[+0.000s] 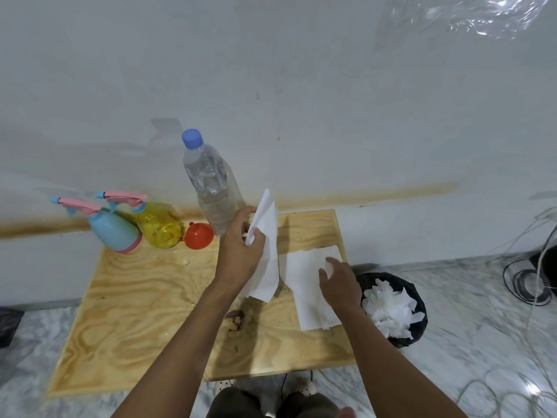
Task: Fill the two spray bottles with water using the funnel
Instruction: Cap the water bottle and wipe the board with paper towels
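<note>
Brown crumbs (234,321) sit on the wooden table (126,312) nearest the person. Past them, the right hand (340,285) lies flat with fingers spread on a paper towel (307,285). The left hand (241,245) pinches another paper sheet (266,236), lifted up.

Farther back stand the water bottle (214,185), red funnel (197,235), yellow spray bottle (156,221) and blue spray bottle (111,227). All 3 bottles look capped, I think.

A swinging left arm could knock the tall bottle over.

Water bottle (211,182) base and paper sheet (310,285) partly behind hands.
</note>
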### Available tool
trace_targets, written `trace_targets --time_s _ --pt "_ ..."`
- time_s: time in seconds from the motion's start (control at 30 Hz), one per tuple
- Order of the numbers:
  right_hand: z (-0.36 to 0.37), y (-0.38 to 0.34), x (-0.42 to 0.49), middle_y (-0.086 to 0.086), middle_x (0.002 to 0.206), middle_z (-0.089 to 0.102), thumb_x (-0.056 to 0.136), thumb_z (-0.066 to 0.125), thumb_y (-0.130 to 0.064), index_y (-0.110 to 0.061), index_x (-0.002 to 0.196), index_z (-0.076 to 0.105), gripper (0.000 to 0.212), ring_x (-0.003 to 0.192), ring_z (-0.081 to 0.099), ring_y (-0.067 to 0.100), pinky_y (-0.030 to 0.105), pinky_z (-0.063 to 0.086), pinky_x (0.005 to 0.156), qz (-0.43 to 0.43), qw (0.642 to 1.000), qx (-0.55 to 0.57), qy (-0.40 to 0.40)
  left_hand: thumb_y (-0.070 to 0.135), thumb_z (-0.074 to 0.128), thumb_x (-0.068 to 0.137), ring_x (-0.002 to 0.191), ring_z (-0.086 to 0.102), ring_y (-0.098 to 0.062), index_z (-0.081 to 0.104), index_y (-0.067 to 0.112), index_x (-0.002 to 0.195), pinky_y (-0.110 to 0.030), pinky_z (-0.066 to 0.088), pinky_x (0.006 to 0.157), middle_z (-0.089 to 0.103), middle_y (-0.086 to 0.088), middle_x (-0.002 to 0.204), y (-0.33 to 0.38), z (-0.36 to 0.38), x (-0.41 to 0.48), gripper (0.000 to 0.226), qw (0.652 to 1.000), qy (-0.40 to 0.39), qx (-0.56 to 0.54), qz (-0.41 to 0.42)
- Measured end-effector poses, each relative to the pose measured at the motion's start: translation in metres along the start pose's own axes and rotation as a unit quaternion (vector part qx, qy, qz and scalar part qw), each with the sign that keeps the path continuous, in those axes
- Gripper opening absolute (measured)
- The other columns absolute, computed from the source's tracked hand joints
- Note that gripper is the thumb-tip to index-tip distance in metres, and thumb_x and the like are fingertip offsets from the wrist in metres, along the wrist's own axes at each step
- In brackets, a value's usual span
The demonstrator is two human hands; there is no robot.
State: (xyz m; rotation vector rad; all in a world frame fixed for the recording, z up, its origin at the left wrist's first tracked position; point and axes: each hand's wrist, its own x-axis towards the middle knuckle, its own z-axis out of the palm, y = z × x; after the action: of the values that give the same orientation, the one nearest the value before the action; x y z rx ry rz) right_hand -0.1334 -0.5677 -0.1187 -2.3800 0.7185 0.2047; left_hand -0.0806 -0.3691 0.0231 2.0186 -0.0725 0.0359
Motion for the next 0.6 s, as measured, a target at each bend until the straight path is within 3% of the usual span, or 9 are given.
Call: trace_targets --time_s 0.1,0.2,0.27,0.37,0.43,0.53,0.6 --pt "0.003 0.001 -0.004 0.002 0.15 0.041 0.098 0.046 -0.047 -0.027 0.139 0.05 0.046 0.137 0.041 0.022 0.041 0.037 0.108 0.015 0.997 -0.068 -0.033 0.014 0.053 0.095 0.077 0.056 -0.027 0.05 0.046 0.116 -0.021 0.048 0.062 0.058 -0.013 0.09 -0.004 -0.001 0.0 0.039 1.0 -0.023 -0.005 -0.015" --pt "-0.006 -0.019 -0.012 0.001 0.149 0.045 0.097 0.049 -0.048 -0.026 0.133 0.057 0.043 0.138 0.042 0.021 0.04 0.034 0.112 -0.04 0.997 -0.025 0.054 0.016 0.056 0.095 0.091 0.063 -0.025 0.052 0.044 0.12 -0.03 0.053 0.07 0.065 -0.012 0.103 -0.005 -0.004 0.001 0.038 0.999 -0.029 -0.019 -0.031" --pt "-0.018 -0.044 -0.02 -0.007 0.142 0.053 0.096 0.054 -0.047 -0.027 0.13 0.059 0.039 0.132 0.048 0.015 0.033 0.041 0.105 -0.091 0.989 0.104 0.053 0.016 0.057 0.095 0.093 0.065 -0.019 0.054 0.038 0.125 -0.03 0.054 0.072 0.068 -0.006 0.102 -0.005 -0.007 0.002 0.037 0.998 -0.03 -0.033 -0.051" --pt "-0.042 -0.09 -0.034 -0.015 0.133 0.053 0.095 0.058 -0.045 -0.032 0.135 0.054 0.043 0.114 0.057 0.004 0.009 0.045 0.08 -0.127 0.943 0.301 -0.065 0.015 0.06 0.094 0.09 0.068 -0.018 0.058 0.033 0.126 -0.041 0.057 0.077 0.072 -0.004 0.1 -0.005 -0.014 0.002 0.037 0.996 -0.034 -0.053 -0.066" --pt "-0.049 -0.113 -0.04 -0.014 0.128 0.058 0.095 0.061 -0.035 -0.03 0.138 0.051 0.045 0.106 0.061 -0.001 0.005 0.047 0.07 -0.169 0.917 0.339 -0.123 0.013 0.062 0.094 0.086 0.07 -0.01 0.061 0.032 0.12 -0.04 0.058 0.077 0.073 0.002 0.097 -0.004 -0.02 0.002 0.033 0.994 -0.033 -0.083 -0.07" --pt "-0.044 -0.132 -0.043 -0.005 0.117 0.07 0.093 0.066 -0.021 -0.022 0.134 0.056 0.042 0.097 0.07 0.002 0.024 0.059 0.08 -0.214 0.903 0.339 -0.158 0.007 0.063 0.093 0.077 0.067 0.003 0.061 0.031 0.115 -0.022 0.058 0.07 0.072 0.009 0.094 -0.005 -0.034 0.002 0.032 0.99 -0.013 -0.125 -0.067" --pt "-0.034 -0.141 -0.043 -0.004 0.108 0.074 0.092 0.067 -0.019 -0.018 0.128 0.063 0.036 0.093 0.072 0.007 0.036 0.06 0.085 -0.232 0.914 0.307 -0.131 0.006 0.064 0.093 0.068 0.062 0.008 0.063 0.023 0.117 -0.013 0.051 0.062 0.068 0.013 0.083 -0.011 -0.048 0.002 0.029 0.989 0.004 -0.13 -0.067"
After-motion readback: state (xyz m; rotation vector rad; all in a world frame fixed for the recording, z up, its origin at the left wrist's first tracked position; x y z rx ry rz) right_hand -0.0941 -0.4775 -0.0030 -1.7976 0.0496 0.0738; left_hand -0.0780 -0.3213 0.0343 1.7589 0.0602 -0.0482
